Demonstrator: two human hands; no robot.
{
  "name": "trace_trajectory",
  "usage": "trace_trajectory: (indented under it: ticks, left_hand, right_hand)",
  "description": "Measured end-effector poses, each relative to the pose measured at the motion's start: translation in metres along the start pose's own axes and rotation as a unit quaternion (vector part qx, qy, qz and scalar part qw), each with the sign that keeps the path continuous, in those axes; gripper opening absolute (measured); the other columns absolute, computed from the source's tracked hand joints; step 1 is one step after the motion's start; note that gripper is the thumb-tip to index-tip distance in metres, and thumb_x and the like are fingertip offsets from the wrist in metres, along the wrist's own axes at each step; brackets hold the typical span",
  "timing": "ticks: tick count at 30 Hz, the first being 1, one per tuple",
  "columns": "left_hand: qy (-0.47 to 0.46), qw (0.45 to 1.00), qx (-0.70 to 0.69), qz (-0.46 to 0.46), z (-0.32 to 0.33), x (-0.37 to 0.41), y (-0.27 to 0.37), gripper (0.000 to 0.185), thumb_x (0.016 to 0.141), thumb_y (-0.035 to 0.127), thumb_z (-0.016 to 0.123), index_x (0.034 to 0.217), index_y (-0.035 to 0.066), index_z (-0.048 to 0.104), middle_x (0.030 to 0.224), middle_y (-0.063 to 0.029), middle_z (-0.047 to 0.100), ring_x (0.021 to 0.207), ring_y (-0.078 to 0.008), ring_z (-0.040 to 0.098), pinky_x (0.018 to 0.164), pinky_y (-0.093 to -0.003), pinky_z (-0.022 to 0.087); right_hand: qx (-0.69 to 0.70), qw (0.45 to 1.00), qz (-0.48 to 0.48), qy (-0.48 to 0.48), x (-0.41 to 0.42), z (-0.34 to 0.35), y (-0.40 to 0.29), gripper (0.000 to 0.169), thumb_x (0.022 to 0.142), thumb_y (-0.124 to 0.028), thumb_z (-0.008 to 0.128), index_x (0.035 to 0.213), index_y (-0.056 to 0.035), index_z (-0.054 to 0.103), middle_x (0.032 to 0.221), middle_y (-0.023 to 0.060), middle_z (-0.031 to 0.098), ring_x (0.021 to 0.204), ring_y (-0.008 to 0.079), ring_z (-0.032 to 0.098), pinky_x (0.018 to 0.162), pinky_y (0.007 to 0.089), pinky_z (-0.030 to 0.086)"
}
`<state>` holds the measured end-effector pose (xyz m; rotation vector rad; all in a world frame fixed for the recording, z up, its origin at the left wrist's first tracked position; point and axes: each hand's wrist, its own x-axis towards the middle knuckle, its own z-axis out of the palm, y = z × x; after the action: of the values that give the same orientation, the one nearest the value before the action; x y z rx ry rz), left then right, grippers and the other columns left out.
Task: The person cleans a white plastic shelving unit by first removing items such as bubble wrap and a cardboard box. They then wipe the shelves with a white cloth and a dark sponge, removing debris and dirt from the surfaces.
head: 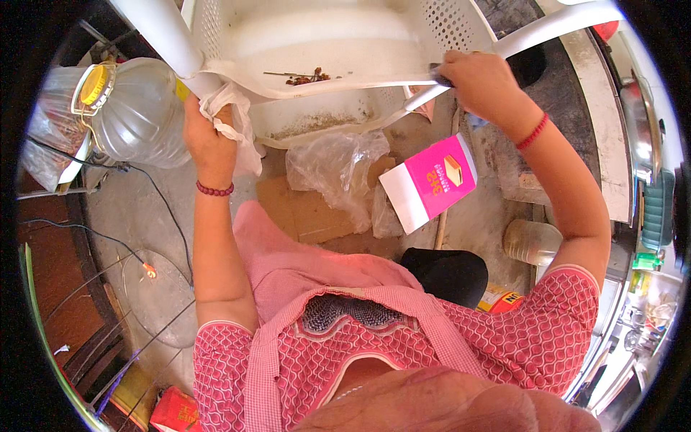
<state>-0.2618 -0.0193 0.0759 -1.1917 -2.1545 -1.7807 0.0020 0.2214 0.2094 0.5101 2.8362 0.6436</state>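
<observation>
A white plastic rack with basket-like tiers (334, 32) stands before me, its sides perforated. My left hand (210, 132) grips a crumpled white cloth or tissue against the rack's left post, beside a large clear plastic bottle (143, 116) with a yellow cap. At the right front corner of the upper tier, my right hand (480, 83) is closed around a small dark object, too hidden to name. Dry brown scraps (310, 80) lie in that tier. The lower tier (318, 116) has dirt along its floor.
Below the rack are a clear plastic bag (337, 167), flattened cardboard (307, 213) and a pink and white carton (432, 181). A clear plastic container (532, 241) stands at the right. Black cables (162, 194) hang at the left, above a round lid-like disc (162, 302).
</observation>
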Motion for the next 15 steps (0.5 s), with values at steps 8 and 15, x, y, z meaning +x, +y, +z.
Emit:
trace_trajectory:
  ticks: [8, 15]
  left_hand:
    - [-0.006, 1.0, -0.019, 0.017, -0.001, 0.001, -0.005, 0.03, 0.084, 0.011, 0.057, 0.111, -0.002, 0.049, 0.099, -0.0121, 0.06, 0.088, -0.0199, 0.057, 0.078, -0.0299, 0.044]
    - [-0.001, 1.0, 0.008, 0.025, -0.007, -0.001, -0.008, 0.03, 0.083, 0.011, 0.059, 0.109, -0.001, 0.051, 0.096, -0.0106, 0.06, 0.086, -0.0178, 0.057, 0.077, -0.029, 0.045]
  right_hand:
    - [-0.1, 0.962, 0.071, 0.244, -0.026, 0.011, 0.022, 0.02, 0.07, -0.009, 0.056, 0.09, -0.0059, 0.059, 0.096, 0.0059, 0.057, 0.069, 0.0223, 0.063, 0.058, 0.0312, 0.052]
    - [0.041, 0.996, 0.037, 0.066, 0.03, 0.003, 0.0, 0.018, 0.072, -0.008, 0.053, 0.087, -0.0041, 0.062, 0.093, 0.0117, 0.059, 0.073, 0.0308, 0.061, 0.063, 0.0386, 0.05]
